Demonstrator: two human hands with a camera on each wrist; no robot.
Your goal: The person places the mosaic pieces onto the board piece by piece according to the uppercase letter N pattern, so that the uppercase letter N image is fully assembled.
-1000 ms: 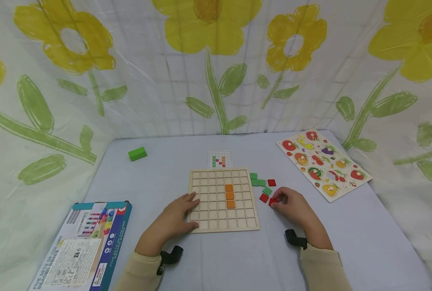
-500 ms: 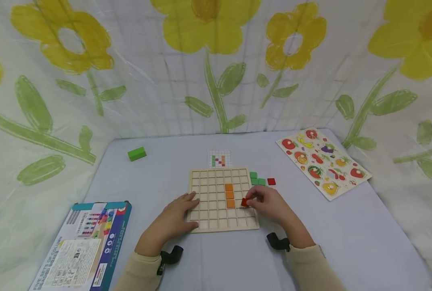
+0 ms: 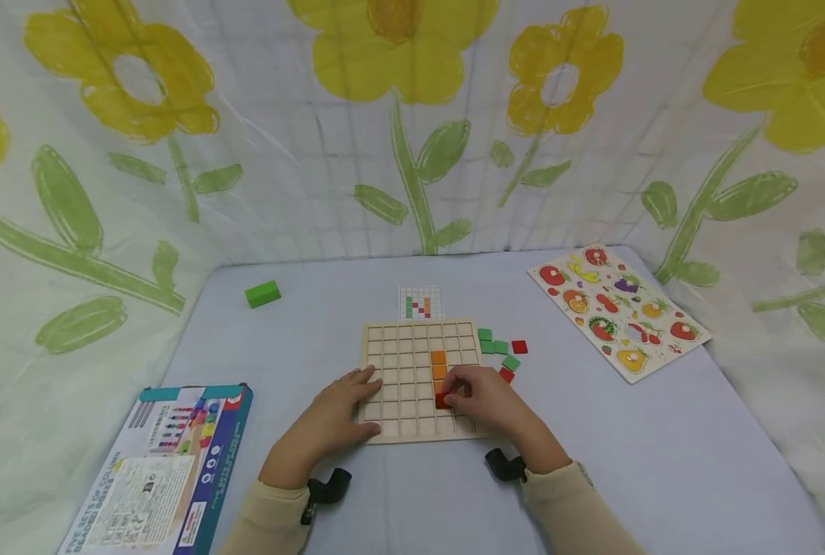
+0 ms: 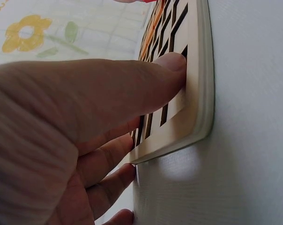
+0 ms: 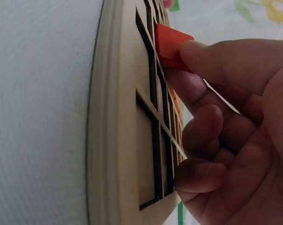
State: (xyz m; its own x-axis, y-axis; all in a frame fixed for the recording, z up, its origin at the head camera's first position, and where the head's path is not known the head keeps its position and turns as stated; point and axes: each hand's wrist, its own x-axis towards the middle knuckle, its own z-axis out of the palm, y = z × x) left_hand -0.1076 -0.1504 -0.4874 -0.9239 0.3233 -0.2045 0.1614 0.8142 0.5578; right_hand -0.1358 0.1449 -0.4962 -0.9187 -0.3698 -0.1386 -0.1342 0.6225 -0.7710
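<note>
The square wooden grid board [image 3: 391, 405] lies at the middle of the table. Three orange tiles [image 3: 439, 358] fill cells in one column. My right hand [image 3: 485, 397] pinches a red tile [image 3: 442, 401] between thumb and fingers at the lower end of that column; in the right wrist view the red tile [image 5: 172, 44] is tilted against the grid. My left hand [image 3: 336, 408] rests on the board's left side. In the left wrist view its thumb [image 4: 165, 75] presses the grid near a corner, with the other fingers along the edge.
A small pattern card [image 3: 420, 303] lies behind the board. Right of it are several green tiles [image 3: 500, 347] and loose red tiles [image 3: 519, 347]. A fruit puzzle board [image 3: 617, 312] lies back right, a green block [image 3: 263, 294] back left, a toy box [image 3: 156, 470] front left.
My right hand has picked up a red tile from beside the board and carried it left, over the grid to the foot of the orange column. The left hand stays in place.
</note>
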